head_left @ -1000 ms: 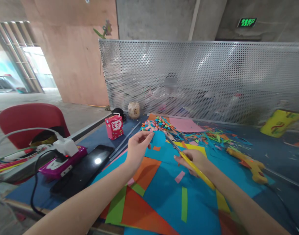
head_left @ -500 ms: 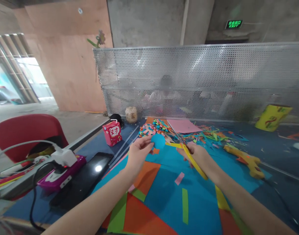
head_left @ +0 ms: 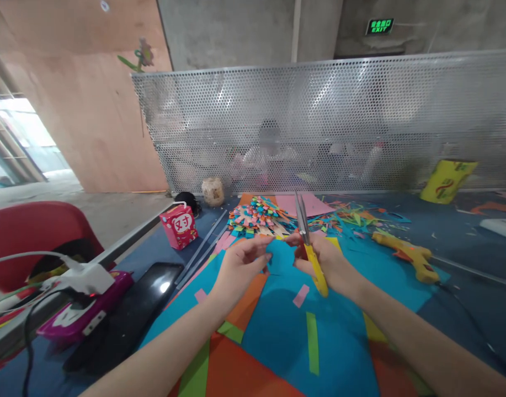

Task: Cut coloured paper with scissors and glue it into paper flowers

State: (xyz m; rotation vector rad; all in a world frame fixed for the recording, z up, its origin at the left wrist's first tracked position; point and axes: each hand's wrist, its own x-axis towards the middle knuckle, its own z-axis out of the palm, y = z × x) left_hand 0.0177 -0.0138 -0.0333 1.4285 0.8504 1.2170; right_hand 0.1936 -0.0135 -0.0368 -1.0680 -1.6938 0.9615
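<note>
1. Yellow-handled scissors [head_left: 308, 251] now stand more upright than half a second ago, and the right hand [head_left: 329, 264] has come in close to the left hand [head_left: 242, 267]; the head view has also shifted a little.
2. Between the two hands, above the large blue paper sheet [head_left: 277, 325], is the blue paper disc [head_left: 281, 255]. Left thumb and fingertips pinch its left edge.
3. Right fingers are curled around the scissors, blades pointing to the far side and handle towards the near side. The right thumb and forefinger reach the disc's right edge; whether they grip it too, I cannot tell.
4. As to progress, the disc's visible outline is rounded and free of any larger sheet, so its cutting looks finished or nearly so; the edges behind the fingers are hidden.
5. Other cutting seems already done: a heap of small multicoloured paper pieces [head_left: 259, 212] lies on the far side, with thin paper offcuts [head_left: 360, 215] to its right. A narrow green strip [head_left: 313, 342] and a pink scrap [head_left: 301, 295] lie loose on the blue sheet.
6. Broad stretches of the blue sheet and the near orange sheet [head_left: 240, 369] look uncut. To the right, the yellow glue gun [head_left: 405, 251] rests apart from both hands.
</note>
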